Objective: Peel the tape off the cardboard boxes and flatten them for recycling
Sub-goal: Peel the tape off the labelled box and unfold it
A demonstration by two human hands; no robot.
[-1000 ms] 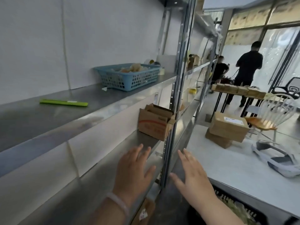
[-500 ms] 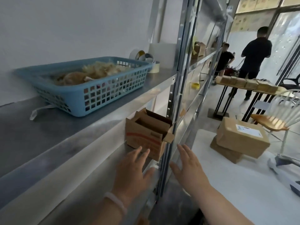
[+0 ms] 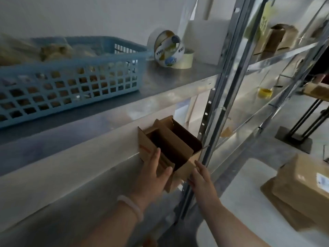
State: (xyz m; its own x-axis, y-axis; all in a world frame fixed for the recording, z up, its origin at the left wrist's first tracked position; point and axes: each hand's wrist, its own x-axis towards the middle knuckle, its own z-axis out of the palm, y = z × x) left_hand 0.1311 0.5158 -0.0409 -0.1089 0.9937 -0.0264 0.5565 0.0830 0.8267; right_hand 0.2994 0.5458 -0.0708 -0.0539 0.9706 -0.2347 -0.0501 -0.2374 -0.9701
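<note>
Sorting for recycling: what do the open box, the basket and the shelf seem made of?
Open box: brown matte cardboard, seemingly, with creased flaps. Basket: blue plastic, by its moulded grid holes. Shelf: probably metal, dull grey with soft reflections.

Matt brown cardboard was seen on the box (image 3: 178, 150). The shelf (image 3: 169, 77) was shown as brushed metal with a dull sheen, the basket (image 3: 71, 82) as blue moulded plastic, the tape rolls (image 3: 169, 49) as glossy, the table (image 3: 249, 202) as smooth white.

Left grip (image 3: 153, 175) and right grip (image 3: 202, 179) flank the open cardboard box (image 3: 178, 150), both touching it. Blue basket (image 3: 71, 86) and tape rolls (image 3: 169, 50) sit on shelf (image 3: 178, 77) above.
</note>
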